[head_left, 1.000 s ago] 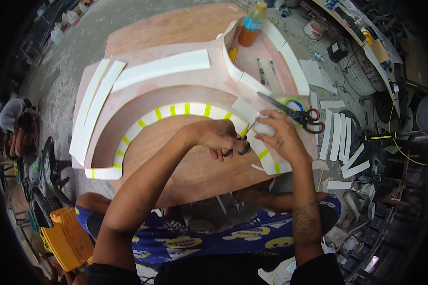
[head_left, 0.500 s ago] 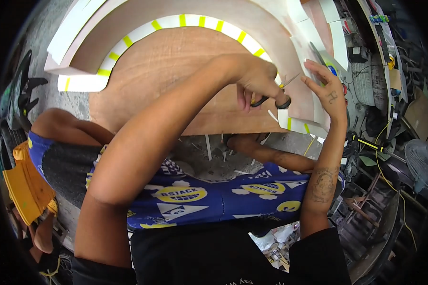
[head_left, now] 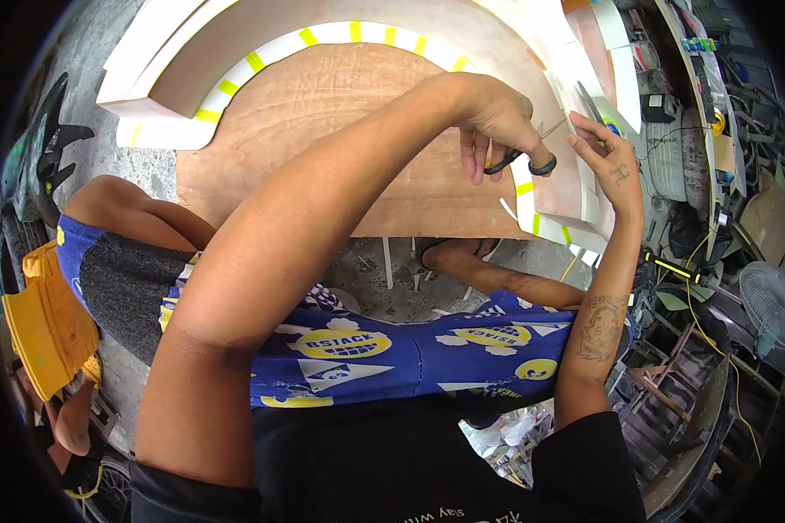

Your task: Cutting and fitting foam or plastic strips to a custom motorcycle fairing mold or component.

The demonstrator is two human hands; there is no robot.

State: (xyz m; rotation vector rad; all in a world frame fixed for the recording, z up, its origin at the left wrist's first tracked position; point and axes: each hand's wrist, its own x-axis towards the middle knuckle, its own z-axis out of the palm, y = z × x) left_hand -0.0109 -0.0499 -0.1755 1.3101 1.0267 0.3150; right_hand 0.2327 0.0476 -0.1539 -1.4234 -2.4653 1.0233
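Note:
My left hand point(head_left: 501, 131) is closed on small scissors point(head_left: 540, 162) with dark handles and thin blades pointing right. Close to the blade tips, my right hand point(head_left: 606, 161) pinches what looks like a white piece point(head_left: 569, 131); its edges are hard to make out. Both hands are over the right arm of a curved, pale pinkish form point(head_left: 209, 65), whose white inner rim carries several yellow tape strips point(head_left: 355, 31). The form lies on a plywood board point(head_left: 279, 113). Partly hidden behind my right fingers are a larger scissor blade point(head_left: 588, 100) and a green-blue roll point(head_left: 612, 129).
Lower left are an orange plastic object point(head_left: 48, 322) and another person's leg point(head_left: 71, 418). Cluttered shelving point(head_left: 697, 70), a fan point(head_left: 767, 305), a yellow-black bar point(head_left: 671, 266) and cables crowd the right side. My bent legs sit at the board's front edge, above white scraps on the floor.
The view has tilted toward my lap, so the board and hands appear higher and the bottle has left view. Both hands remain together at the scissors, shifted slightly within the last half second.

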